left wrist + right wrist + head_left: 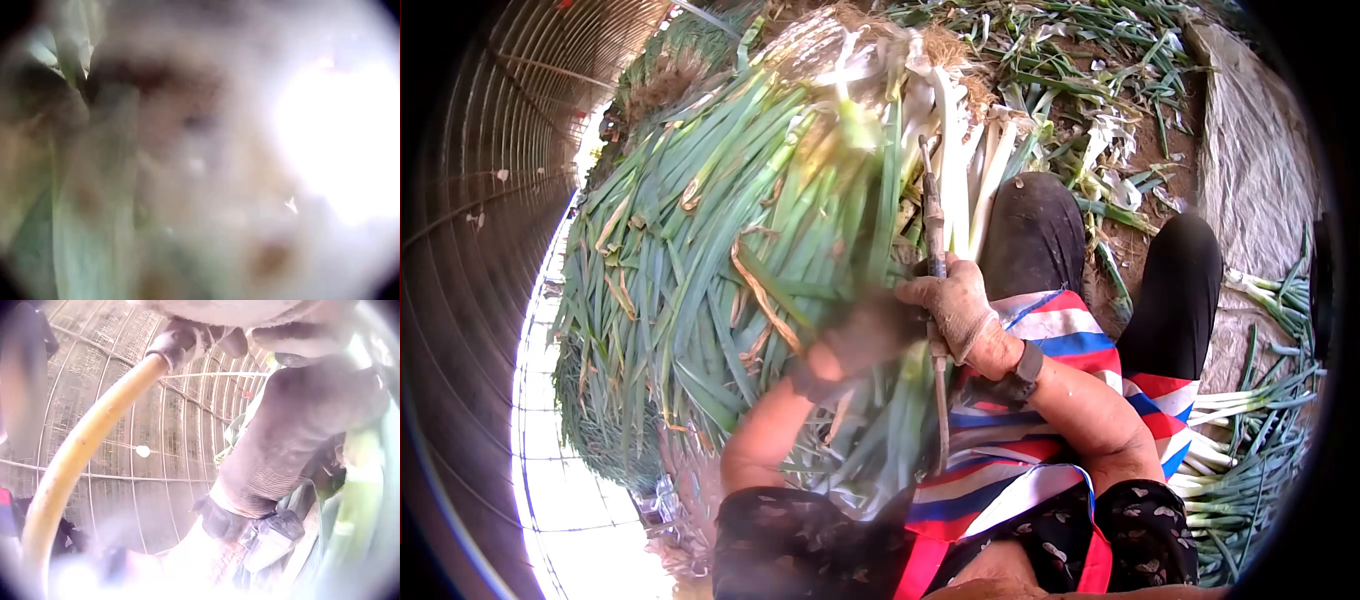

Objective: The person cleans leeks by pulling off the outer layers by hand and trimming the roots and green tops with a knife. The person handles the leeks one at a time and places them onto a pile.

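Observation:
My right hand (960,305), in a pale work glove, grips a slim air blow gun (934,215) with its thin nozzle pointing away toward the onion roots. A yellow hose (94,444) runs from the gun's rear end in the right wrist view. Blurred in the head view, my left hand (865,325) wears a dark glove and holds a long green onion by its leaves, beside the right hand. In the right wrist view, a green onion stalk (359,494) shows by the left glove (281,437). The left wrist view is mostly blurred, with a broad leaf (94,219) up close.
A large heap of green onions (690,270) lies to the left, roots at the far end. Stripped leaves (1100,60) litter the soil at far right. Cleaner onions (1230,480) lie at right near a grey sheet (1260,150). A ribbed tunnel wall (480,200) curves along the left.

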Available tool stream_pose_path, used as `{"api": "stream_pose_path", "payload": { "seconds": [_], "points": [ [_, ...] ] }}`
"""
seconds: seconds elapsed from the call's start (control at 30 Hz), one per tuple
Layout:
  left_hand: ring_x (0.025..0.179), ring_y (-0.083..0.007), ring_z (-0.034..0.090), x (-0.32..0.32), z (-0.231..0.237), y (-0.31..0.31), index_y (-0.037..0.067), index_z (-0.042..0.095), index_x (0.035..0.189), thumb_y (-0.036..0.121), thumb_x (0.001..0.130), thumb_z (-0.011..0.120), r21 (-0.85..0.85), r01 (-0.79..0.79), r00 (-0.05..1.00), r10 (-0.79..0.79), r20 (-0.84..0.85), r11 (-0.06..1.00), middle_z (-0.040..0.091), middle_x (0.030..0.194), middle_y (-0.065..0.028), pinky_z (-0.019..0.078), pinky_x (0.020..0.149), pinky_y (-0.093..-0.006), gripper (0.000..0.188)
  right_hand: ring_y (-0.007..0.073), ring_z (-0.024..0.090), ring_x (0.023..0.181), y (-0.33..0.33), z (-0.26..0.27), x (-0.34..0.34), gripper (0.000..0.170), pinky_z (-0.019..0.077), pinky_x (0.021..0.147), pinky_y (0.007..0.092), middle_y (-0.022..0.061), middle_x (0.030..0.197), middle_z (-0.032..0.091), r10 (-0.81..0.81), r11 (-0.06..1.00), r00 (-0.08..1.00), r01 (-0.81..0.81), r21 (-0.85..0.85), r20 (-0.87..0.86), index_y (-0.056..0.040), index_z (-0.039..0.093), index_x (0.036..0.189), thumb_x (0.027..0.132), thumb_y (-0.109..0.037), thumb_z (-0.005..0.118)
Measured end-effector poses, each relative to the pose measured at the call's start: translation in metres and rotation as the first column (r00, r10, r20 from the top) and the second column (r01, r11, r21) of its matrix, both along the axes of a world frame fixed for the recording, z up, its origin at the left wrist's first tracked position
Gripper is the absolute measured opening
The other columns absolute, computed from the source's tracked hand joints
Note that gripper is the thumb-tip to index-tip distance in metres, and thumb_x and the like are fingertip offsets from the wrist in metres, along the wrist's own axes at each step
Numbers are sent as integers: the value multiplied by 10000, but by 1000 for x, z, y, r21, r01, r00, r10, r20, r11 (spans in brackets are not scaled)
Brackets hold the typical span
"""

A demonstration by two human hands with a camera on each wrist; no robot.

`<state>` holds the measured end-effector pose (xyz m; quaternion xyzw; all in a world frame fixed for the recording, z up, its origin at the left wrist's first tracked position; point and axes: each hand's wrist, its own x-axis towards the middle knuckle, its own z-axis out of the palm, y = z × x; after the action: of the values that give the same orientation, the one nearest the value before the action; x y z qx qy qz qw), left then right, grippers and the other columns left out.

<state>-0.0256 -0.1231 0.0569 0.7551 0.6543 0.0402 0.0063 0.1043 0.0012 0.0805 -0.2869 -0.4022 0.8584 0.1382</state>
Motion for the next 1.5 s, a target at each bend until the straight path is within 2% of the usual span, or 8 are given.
{"api": "stream_pose_path", "payload": {
  "seconds": [0.2, 0.43, 0.9, 1.1, 1.17, 1.3, 1.4, 1.5],
  "points": [
    [949, -267, 649, -112, 66, 21, 67, 641, 1092, 142, 894, 568, 377, -321, 296, 470, -832, 869, 661, 1041, -115, 514, 766, -422, 224, 141, 546, 528, -6, 10, -1, 315, 428, 391, 310, 39, 744, 590, 115, 974, 992, -122, 190, 49, 6, 575, 1013, 786, -99, 766],
    [1016, -310, 662, -200, 68, 52, 91, 688, 1067, 137, 869, 590, 345, -680, 274, 660, -699, 647, 676, 1051, -127, 543, 818, -441, 226, 356, 644, 965, -20, 14, -9, 620, 514, 854, 415, 243, 998, 638, 354, 835, 914, -404, 374, 196, 54, 525, 1290, 766, -157, 781],
    [783, -330, 604, -165, 81, 30, -18, 649, 833, 209, 646, 717, -28, -657, 748, 648, -141, 753, 646, 839, -167, 487, 710, -416, 302, 346, 683, 816, -26, 19, 9, 355, 547, 751, 416, 201, 892, 681, 357, 865, 926, -378, 329, 127, 56, 616, 988, 769, -169, 782],
    [838, -169, 650, -138, 88, 16, -21, 694, 965, 101, 779, 639, -335, -515, 536, 601, 593, 789, 682, 902, -108, 520, 755, -309, 230, 387, 684, 929, -27, 5, 1, 440, 529, 838, 417, 257, 960, 687, 336, 822, 927, -374, 429, 166, 71, 631, 1051, 763, -212, 805],
    [886, -182, 676, -90, 107, 20, 9, 738, 979, 85, 870, 548, -544, -457, 99, 648, 755, 704, 715, 945, -99, 532, 807, -313, 232, 396, 680, 936, -23, 16, 6, 444, 526, 848, 420, 262, 969, 686, 359, 817, 915, -404, 413, 184, 74, 628, 1064, 768, -208, 801],
    [928, -207, 668, -81, 108, 1, 2, 726, 1025, 103, 895, 537, -187, -352, 765, 397, 508, 917, 715, 995, -119, 509, 863, -318, 251, 294, 688, 768, -36, 16, 6, 370, 538, 709, 391, 160, 805, 674, 370, 816, 910, -415, 402, 190, 52, 616, 1000, 754, -160, 793],
    [1005, -254, 630, -105, 90, -19, -10, 687, 1110, 114, 864, 573, -183, -378, 861, 417, 290, 908, 684, 1054, -134, 469, 926, -351, 298, 280, 679, 701, -49, 6, 4, 338, 534, 655, 389, 143, 754, 663, 266, 887, 959, -283, 366, 97, 45, 607, 955, 730, -124, 794],
    [1032, -226, 629, -66, 110, -1, -42, 686, 1113, 137, 878, 543, -385, -543, 432, 641, 634, 746, 682, 1116, -135, 470, 939, -330, 328, 289, 673, 701, -52, 17, 7, 337, 528, 663, 401, 156, 755, 656, 258, 877, 956, -292, 382, 139, 43, 603, 927, 715, -129, 801]
  ]
}}
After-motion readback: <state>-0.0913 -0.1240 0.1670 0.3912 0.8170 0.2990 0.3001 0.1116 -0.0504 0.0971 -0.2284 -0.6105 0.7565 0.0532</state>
